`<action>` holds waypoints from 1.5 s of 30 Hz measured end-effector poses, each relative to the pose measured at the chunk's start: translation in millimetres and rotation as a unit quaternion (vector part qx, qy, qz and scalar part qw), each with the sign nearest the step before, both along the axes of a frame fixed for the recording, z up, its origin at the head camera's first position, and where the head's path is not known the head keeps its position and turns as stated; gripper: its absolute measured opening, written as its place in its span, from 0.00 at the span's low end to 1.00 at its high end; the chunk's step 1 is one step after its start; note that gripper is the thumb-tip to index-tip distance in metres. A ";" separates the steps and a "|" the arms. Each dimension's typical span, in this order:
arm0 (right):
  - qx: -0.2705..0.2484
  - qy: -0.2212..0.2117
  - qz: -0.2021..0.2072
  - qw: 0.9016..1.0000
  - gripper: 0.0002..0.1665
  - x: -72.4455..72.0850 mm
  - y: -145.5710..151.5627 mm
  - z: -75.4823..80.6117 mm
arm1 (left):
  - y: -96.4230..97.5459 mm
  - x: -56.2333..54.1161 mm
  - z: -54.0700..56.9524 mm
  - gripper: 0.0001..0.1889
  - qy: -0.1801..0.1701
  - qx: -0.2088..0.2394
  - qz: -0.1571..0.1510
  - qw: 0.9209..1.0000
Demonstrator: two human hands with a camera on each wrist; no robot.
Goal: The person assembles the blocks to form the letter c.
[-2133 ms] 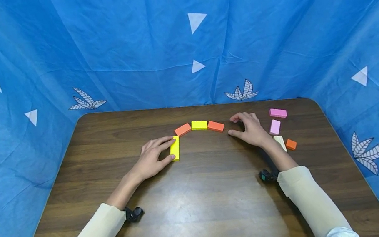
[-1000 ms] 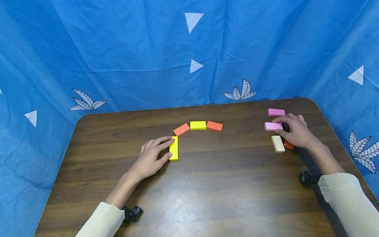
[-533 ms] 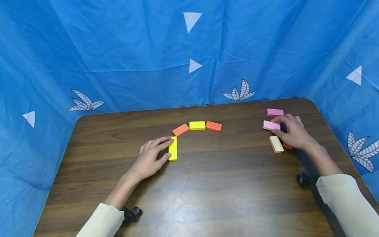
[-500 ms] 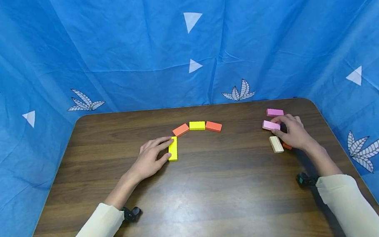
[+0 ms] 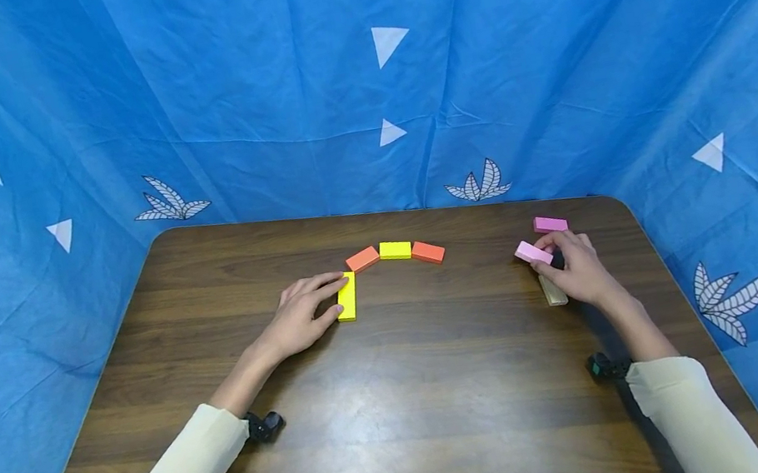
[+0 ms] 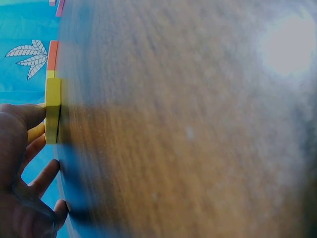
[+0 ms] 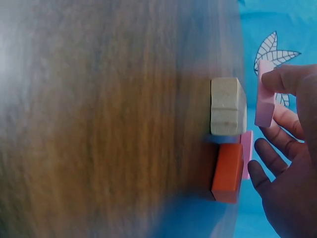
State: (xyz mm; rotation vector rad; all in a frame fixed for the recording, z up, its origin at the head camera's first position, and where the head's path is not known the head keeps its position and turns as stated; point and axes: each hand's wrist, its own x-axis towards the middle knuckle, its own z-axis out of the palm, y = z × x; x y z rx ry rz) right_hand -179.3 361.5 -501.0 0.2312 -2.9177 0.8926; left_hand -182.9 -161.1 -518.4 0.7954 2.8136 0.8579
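Clamping fingers and thumb of the right hand (image 5: 581, 268) on the pale pink block (image 5: 531, 252), held clear of the table (image 5: 414, 433) at about two o'clock from its middle and apart from the plain wooden block (image 5: 554, 293). Resting fingers of the left hand (image 5: 298, 320), spread apart, on the nearer yellow block (image 5: 347, 297) toward eleven o'clock, seemingly to steady it. Probably at the step of fetching a piece; next best to carry it toward nine o'clock, turn it, and lower it beside the orange block (image 5: 428, 252) at one o'clock.
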 end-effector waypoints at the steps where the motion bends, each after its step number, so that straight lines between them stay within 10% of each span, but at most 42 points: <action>1: 0.001 -0.001 0.000 1.000 0.19 0.1 -0.9 -0.3 | 0.0 -0.2 -0.2 0.28 0.000 -0.001 0.000 1.000; 45: 0.023 -0.006 0.035 0.999 0.20 17.3 -86.9 -11.7 | -1.0 -1.3 -5.4 0.29 0.007 -0.001 -0.002 1.000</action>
